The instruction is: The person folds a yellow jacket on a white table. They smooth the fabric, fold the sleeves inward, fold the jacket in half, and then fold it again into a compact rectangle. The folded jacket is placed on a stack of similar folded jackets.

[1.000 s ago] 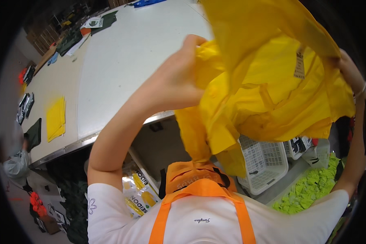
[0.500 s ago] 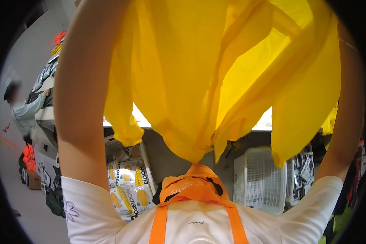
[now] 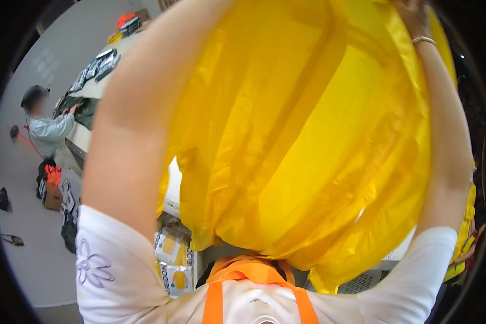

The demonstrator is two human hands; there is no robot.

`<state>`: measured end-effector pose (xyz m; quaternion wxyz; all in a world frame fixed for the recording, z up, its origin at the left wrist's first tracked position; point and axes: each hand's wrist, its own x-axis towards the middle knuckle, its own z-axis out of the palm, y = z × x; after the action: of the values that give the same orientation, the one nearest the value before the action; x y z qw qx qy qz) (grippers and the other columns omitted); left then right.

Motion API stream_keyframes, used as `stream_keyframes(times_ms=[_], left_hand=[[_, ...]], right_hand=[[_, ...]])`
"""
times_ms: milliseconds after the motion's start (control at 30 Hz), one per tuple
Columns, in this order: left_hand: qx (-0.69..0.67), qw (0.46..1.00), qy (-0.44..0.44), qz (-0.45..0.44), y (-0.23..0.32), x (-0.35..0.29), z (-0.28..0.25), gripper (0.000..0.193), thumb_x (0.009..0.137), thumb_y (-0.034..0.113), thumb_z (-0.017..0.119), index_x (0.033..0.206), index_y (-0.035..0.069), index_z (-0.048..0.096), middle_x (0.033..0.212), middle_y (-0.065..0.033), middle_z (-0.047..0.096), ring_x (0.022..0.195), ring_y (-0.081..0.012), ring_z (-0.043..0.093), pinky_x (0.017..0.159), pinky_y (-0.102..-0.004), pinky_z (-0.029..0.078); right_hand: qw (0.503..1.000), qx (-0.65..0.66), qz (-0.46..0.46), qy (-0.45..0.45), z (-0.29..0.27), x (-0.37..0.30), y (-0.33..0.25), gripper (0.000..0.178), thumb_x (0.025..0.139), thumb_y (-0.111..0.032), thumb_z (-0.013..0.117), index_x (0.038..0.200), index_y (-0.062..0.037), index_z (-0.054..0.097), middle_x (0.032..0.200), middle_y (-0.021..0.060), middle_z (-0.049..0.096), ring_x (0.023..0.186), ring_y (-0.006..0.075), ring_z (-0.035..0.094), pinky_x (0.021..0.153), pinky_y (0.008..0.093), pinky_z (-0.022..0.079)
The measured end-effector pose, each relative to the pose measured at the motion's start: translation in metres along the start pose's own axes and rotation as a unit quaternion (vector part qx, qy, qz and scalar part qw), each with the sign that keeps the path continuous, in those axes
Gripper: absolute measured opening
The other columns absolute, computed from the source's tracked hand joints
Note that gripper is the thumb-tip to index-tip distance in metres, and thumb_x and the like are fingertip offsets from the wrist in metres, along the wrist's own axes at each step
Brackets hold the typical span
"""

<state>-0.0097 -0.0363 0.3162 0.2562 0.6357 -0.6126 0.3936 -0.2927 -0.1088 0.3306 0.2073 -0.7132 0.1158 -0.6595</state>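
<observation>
A thin, glossy yellow raincoat (image 3: 308,146) hangs spread out in front of me between my raised arms, its loose hem dropping toward my chest. My right hand (image 3: 413,16) is at the top right edge, only partly in view and closed at the coat's upper side; a bracelet circles that wrist. Up past the top edge goes my left arm, so my left hand is out of sight. A line of stitching or a zip runs down the right part of the cloth. The coat hides most of the table behind it.
Flat packets (image 3: 175,256) picturing a yellow garment lie in a bin at lower left. A dark-capped person (image 3: 48,127) handles dark cloth at a long table (image 3: 81,137) on the left. An orange apron (image 3: 248,270) covers my front. More yellow cloth (image 3: 467,232) is at far right.
The raincoat has spread wider and swung lower and to the right, covering the white basket almost wholly. My right hand has come into view. The view has shifted, showing more of the left-hand table.
</observation>
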Motion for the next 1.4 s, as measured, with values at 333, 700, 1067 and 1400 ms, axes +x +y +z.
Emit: stream_keyframes(times_ms=[333,700,1067,1400], left_hand=[[-0.276,0.838,-0.463,-0.083,0.000,-0.498,0.056,0.073,0.082,0.035,0.061,0.139,0.003,0.030,0.145,-0.0139,0.030,0.135,-0.0317,0.025,0.109,-0.0522,0.015],[-0.266,0.839,-0.465,-0.094,0.017,-0.560,0.122,0.064,0.084,0.048,0.052,0.137,0.016,0.038,0.148,-0.0142,0.021,0.137,-0.0330,0.018,0.108,-0.0568,0.009],[-0.390,0.825,-0.378,-0.155,0.016,-0.561,0.167,0.046,0.085,0.002,0.047,0.130,0.001,0.041,0.146,-0.0183,0.025,0.135,-0.0343,0.025,0.110,-0.0450,0.022],[-0.558,0.605,-0.324,-0.467,0.039,-0.555,0.175,0.047,0.084,0.005,0.047,0.130,0.002,0.044,0.142,-0.0201,0.033,0.131,-0.0337,0.031,0.110,-0.0421,0.021]], right_hand=[[0.812,-0.301,0.379,-0.327,0.035,-0.456,0.019,0.062,0.085,-0.012,0.057,0.140,-0.0016,0.029,0.147,0.0219,0.020,0.136,0.0357,0.021,0.110,0.0412,0.020],[0.621,-0.613,0.352,-0.338,0.014,-0.630,-0.004,0.067,0.088,-0.040,0.049,0.145,-0.0145,0.025,0.151,0.0184,0.009,0.139,0.0362,0.008,0.110,0.0520,0.005],[0.827,-0.304,0.342,-0.328,0.206,-0.539,0.033,0.035,0.085,-0.007,0.055,0.118,0.0029,0.050,0.123,0.0218,0.050,0.111,0.0362,0.050,0.095,0.0402,0.040],[0.656,-0.274,0.640,-0.291,0.272,-0.562,0.071,0.035,0.071,-0.031,0.069,0.072,0.0031,0.061,0.071,0.0233,0.062,0.068,0.0339,0.062,0.064,0.0424,0.048]])
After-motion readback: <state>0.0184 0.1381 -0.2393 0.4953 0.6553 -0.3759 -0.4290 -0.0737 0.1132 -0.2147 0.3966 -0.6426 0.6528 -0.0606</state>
